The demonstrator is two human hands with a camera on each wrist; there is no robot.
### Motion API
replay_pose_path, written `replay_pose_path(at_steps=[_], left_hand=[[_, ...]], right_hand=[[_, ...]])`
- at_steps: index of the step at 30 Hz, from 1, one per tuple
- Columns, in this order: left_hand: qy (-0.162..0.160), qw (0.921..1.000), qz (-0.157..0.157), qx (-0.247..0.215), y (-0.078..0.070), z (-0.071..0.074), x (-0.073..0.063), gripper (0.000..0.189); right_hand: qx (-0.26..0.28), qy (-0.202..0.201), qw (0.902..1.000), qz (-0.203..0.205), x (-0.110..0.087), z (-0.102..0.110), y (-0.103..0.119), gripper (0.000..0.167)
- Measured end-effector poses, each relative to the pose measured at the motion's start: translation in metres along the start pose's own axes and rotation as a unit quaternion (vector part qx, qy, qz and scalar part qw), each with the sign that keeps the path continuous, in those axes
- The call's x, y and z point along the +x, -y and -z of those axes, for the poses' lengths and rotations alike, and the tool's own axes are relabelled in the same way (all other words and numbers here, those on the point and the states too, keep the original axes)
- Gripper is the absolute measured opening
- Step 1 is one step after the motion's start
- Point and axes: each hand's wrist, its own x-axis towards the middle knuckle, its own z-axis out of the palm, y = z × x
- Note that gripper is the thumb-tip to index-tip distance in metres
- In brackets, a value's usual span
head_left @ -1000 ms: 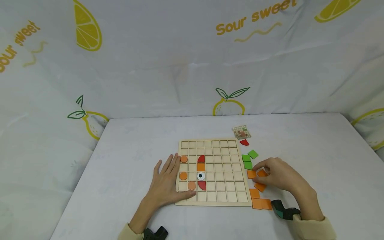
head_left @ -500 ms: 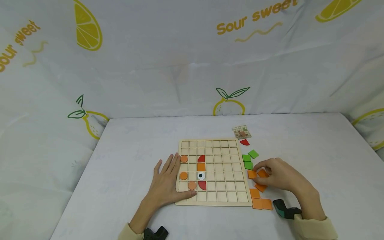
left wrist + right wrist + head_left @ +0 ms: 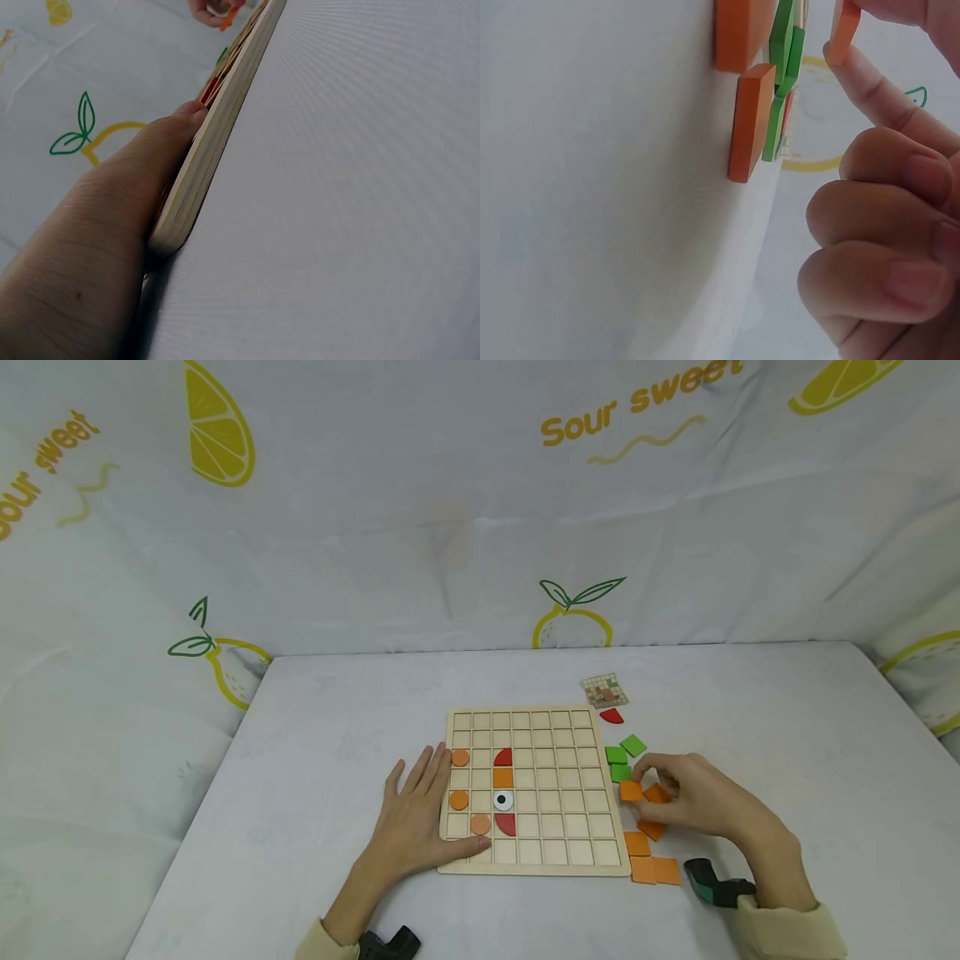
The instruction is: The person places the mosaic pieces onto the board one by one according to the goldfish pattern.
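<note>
My right hand pinches an orange square tile between thumb and index finger, raised off the table in the right wrist view. Its other fingers curl in. Below lie more orange square tiles. My left hand rests flat at the left edge of a wooden grid board, with its thumb lying over the front left corner. On the board sit a white eye disc, an orange square, two red quarter-circles and several orange discs.
Green square tiles lie right of the board, with a loose red quarter-circle behind them. A small pattern card lies at the back right. Several orange tiles sit near the board's front right corner. White cloth covers the table.
My right hand's fingertips have lifted slightly, bringing an orange square tile up from the table. The left hand and the board have stayed in place.
</note>
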Motion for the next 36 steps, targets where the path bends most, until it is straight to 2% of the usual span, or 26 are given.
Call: replay_pose_path(at_steps=[5, 15, 20, 30, 36], left_hand=[[0.001, 1.0000, 0.001, 0.000, 0.000, 0.000, 0.000, 0.129], [-0.006, 1.0000, -0.003, 0.001, 0.000, 0.000, 0.000, 0.129], [-0.006, 1.0000, -0.004, -0.001, 0.000, -0.001, 0.000, 0.129], [-0.001, 1.0000, -0.001, -0.004, 0.000, 0.000, -0.001, 0.129], [0.001, 1.0000, 0.001, -0.005, -0.001, 0.000, 0.000, 0.129]], right_hand=[[-0.002, 0.004, 1.0000, -0.003, 0.002, 0.001, 0.005, 0.025], [-0.012, -0.002, 0.9996, 0.025, 0.012, 0.004, 0.020, 0.024], [0.002, -0.006, 0.9990, 0.045, 0.016, 0.004, 0.028, 0.023], [0.006, -0.011, 0.9977, 0.066, 0.030, 0.001, 0.050, 0.022], [0.011, -0.016, 0.9975, 0.068, 0.038, -0.009, 0.063, 0.021]])
